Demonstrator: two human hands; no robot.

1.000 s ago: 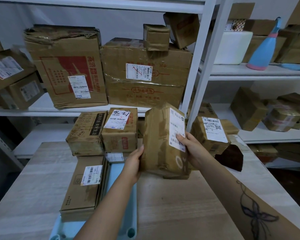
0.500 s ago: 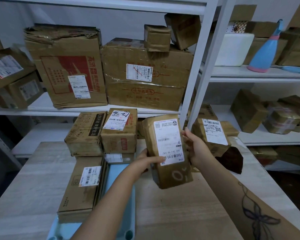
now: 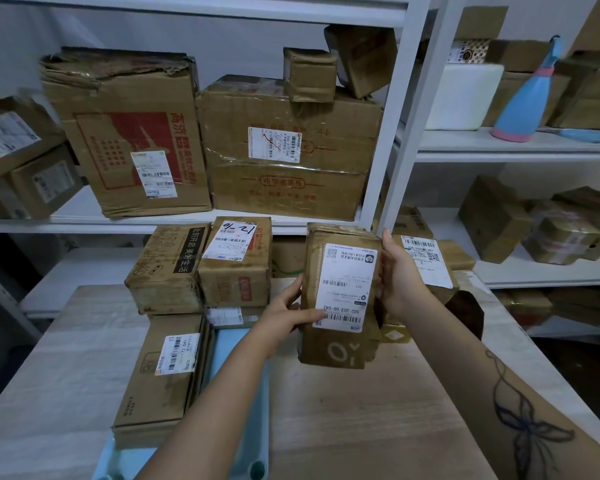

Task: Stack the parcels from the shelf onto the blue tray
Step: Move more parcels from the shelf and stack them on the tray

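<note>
I hold a brown taped parcel (image 3: 340, 296) with a white shipping label facing me, above the wooden table. My left hand (image 3: 284, 313) grips its left edge and lower label; my right hand (image 3: 400, 275) grips its right side. The blue tray (image 3: 236, 382) lies lower left, mostly covered. A long flat box (image 3: 160, 372) rests on the tray's left side. Two parcels, one with black tape (image 3: 167, 268) and one marked "12" (image 3: 234, 261), stand stacked at the tray's far end.
White shelves (image 3: 392, 140) behind hold two large cartons (image 3: 129, 133) (image 3: 284, 154) and small boxes. Another labelled parcel (image 3: 426, 261) and a dark object (image 3: 465, 313) sit on the table (image 3: 361, 427) behind my right hand. A blue bottle (image 3: 527, 95) stands on the right shelf.
The parcel has been turned from edge-on so its label faces me, then shifted slightly right and steadied. My left hand moved from its side onto the label's lower edge.
</note>
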